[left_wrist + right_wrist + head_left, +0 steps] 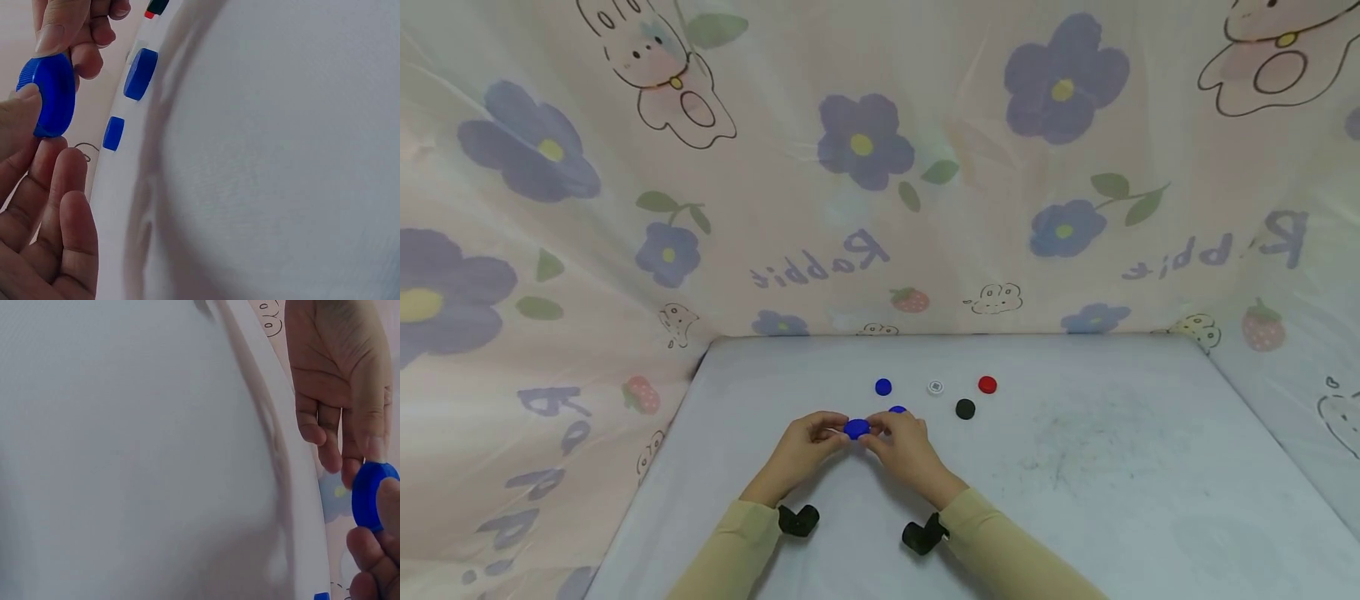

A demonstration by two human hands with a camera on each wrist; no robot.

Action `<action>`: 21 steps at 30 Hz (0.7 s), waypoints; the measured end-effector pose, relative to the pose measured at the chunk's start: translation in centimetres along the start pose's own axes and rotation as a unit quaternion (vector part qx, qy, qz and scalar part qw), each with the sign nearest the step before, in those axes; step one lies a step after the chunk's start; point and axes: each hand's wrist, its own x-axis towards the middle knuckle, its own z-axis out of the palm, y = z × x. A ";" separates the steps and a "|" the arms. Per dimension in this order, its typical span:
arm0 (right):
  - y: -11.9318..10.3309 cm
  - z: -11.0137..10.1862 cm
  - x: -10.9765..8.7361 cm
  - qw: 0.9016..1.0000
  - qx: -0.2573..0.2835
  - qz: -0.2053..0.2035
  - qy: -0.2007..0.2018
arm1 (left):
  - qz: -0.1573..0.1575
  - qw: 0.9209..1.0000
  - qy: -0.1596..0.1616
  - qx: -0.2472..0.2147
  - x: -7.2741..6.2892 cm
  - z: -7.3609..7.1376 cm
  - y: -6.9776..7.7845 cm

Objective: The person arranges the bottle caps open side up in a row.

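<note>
A blue bottle cap (857, 429) is held edge-on between both hands, off the table. My left hand (808, 446) pinches its left edge with thumb and fingers. From the other side, my right hand (904, 450) grips the right edge. In the left wrist view the cap (57, 94) shows a ridged side, with a thumb on its face. The right wrist view shows the cap (370, 495) between both hands' fingertips. A second blue cap (897, 409) lies just behind the right hand, partly hidden by it.
Farther back on the white table (1112, 517) lie another blue cap (883, 387), a white cap (936, 387), a red cap (987, 384) and a black cap (965, 409). A patterned curtain (955, 242) rises behind the table. Dark wrist cameras (799, 521) hang below the sleeves.
</note>
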 end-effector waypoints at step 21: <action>-0.8 0.7 -0.7 0.998 0.047 0.027 -0.024 | -0.023 0.999 0.006 0.038 -1.0 -0.6 0.3</action>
